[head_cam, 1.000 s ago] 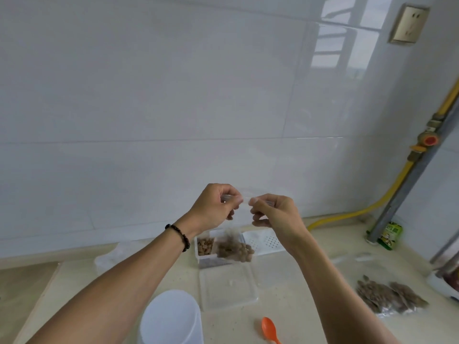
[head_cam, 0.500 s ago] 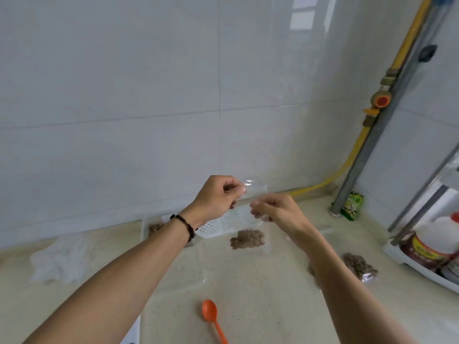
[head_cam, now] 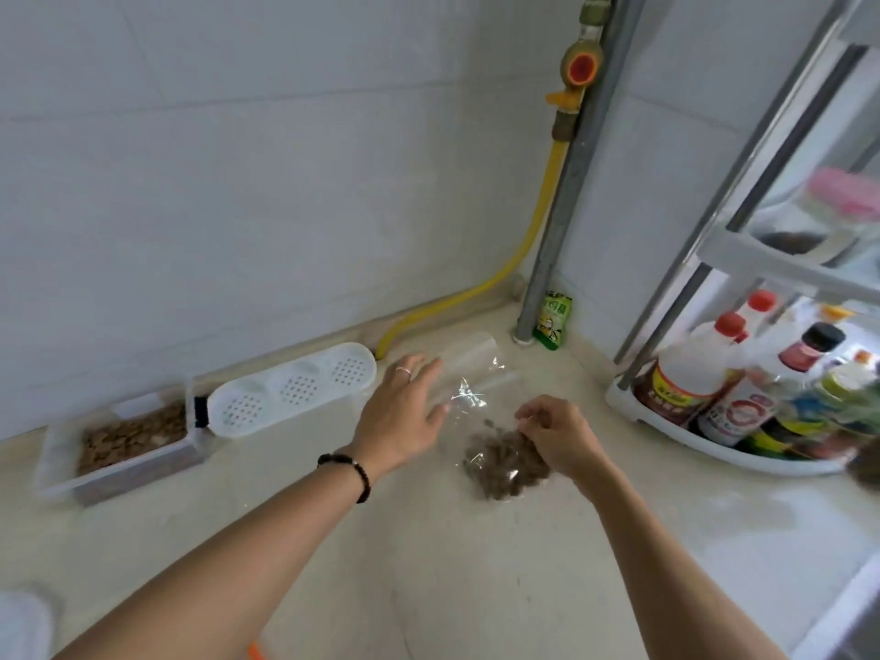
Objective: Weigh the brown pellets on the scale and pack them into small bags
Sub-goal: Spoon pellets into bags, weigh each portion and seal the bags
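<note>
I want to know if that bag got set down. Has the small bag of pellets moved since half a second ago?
Yes. The bag of pellets has come down from in front of the wall tiles onto the counter, under the right hand.

A single head-worn, wide-angle camera supplies the only view. It looks forward and steeply down from above the desk [head_cam: 333, 540], facing the corner where the tiled wall [head_cam: 238, 183] meets the grey pipe [head_cam: 566, 192]. Both forearms enter from the bottom edge, and the left hand [head_cam: 405, 412] and right hand [head_cam: 557, 435] sit near frame centre at close range. A bottle rack [head_cam: 714, 450] occupies the right edge, and straight lines bow towards the frame edges.
</note>
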### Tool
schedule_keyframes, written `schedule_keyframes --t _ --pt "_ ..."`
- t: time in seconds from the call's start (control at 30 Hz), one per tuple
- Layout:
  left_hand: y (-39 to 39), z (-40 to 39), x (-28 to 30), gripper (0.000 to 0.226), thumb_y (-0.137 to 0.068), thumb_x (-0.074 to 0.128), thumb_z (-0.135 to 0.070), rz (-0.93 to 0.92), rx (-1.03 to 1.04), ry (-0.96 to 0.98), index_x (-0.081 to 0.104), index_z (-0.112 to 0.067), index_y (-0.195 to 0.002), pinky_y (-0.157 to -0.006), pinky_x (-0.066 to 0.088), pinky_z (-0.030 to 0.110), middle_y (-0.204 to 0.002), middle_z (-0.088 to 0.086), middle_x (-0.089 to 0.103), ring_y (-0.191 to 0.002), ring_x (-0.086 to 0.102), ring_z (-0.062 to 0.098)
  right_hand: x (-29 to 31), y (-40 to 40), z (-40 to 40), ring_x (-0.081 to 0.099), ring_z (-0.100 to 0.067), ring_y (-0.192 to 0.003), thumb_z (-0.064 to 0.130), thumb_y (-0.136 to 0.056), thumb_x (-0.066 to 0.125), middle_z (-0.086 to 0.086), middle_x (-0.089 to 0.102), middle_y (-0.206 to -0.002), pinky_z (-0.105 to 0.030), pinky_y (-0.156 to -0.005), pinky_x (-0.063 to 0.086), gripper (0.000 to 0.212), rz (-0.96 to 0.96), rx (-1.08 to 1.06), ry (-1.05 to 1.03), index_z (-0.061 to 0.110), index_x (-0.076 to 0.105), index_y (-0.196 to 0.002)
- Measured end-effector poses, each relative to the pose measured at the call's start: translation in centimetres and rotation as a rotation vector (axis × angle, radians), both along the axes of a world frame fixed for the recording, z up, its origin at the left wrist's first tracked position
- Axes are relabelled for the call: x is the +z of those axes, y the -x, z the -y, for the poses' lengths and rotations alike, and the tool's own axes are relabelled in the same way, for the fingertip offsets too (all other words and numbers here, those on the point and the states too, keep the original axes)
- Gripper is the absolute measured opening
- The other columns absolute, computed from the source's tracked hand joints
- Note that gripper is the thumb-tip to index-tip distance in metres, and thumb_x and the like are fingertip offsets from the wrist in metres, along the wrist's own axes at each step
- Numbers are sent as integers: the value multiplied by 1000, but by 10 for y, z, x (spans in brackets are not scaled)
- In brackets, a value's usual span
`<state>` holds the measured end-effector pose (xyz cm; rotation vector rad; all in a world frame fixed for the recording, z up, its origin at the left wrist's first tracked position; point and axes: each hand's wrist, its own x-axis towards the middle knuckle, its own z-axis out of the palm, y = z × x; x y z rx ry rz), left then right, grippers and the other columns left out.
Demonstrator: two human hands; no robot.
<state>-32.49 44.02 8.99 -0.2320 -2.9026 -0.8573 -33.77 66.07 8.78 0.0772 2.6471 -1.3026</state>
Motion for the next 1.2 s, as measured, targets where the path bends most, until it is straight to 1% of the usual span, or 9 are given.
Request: schedule_keyframes --t 0.1,0.17,0.27,0.37,0.47,0.63,0.8,1.03,1.2 --pt "8 -20 -42 63 -95 52 -38 84 -190 189 29 -20 -151 -118 21 39 -157 8 25 -147 15 26 -24 24 -6 55 -10 -69 8 -91 55 -4 65 -86 -10 -53 41 15 9 -16 -32 16 65 -97" --pt "13 -27 -66 67 -96 45 -48 187 -223 302 19 -24 -153 -120 14 41 -162 4 14 -149 5 26 -39 36 -4 59 -16 -69 10 -91 54 -3 65 -82 -18 -56 47 16 52 0 -69 19 62 -101" --pt "13 -29 -89 71 -97 41 -53 317 -227 356 8 -28 -155 -121 8 45 -163 0 3 -150 -4 24 -51 45 -5 60 -21 -98 14 -89 58 -3 63 -105 -37 -84 53 36 -3 102 -290 18 54 -125" --pt "11 -30 -99 72 -97 39 -54 357 -225 356 7 -26 -155 -120 5 45 -163 2 2 -150 -3 24 -53 39 -6 35 -22 -136 25 -93 57 1 41 -147 -43 -110 34 54 -182 276 -546 22 39 -144" --pt "9 -32 -104 72 -97 39 -55 373 -199 340 8 -23 -155 -121 5 43 -163 3 4 -150 0 24 -61 28 -3 15 -21 -148 32 -100 41 5 24 -159 -44 -118 14 48 -183 456 -629 27 34 -147" --pt "1 -27 -104 72 -98 36 -54 348 -177 322 10 -18 -155 -121 6 44 -163 5 5 -150 1 24 -77 17 -6 8 -24 -150 36 -103 32 -1 18 -161 -46 -121 5 49 -128 501 -672 27 24 -151" --pt "-21 8 -90 72 -98 30 -57 357 -104 337 10 -18 -155 -121 5 45 -163 5 5 -150 0 23 -55 16 27 14 -24 -148 35 -102 35 -6 20 -160 -46 -120 16 51 -164 449 -566 19 28 -149" --pt "-64 103 -78 70 -98 41 -49 394 147 364 16 -16 -154 -120 9 42 -162 6 13 -150 4 24 -65 11 131 41 -27 -130 36 -98 49 -7 46 -143 -41 -106 38 53 -134 499 -389 14 37 -145" --pt "-70 149 -92 75 -91 54 -43 493 319 384 19 -16 -152 -120 14 43 -158 15 19 -148 9 31 -89 17 186 42 -26 -124 46 -93 52 -6 50 -133 -39 -98 37 54 -119 433 -478 13 44 -135"
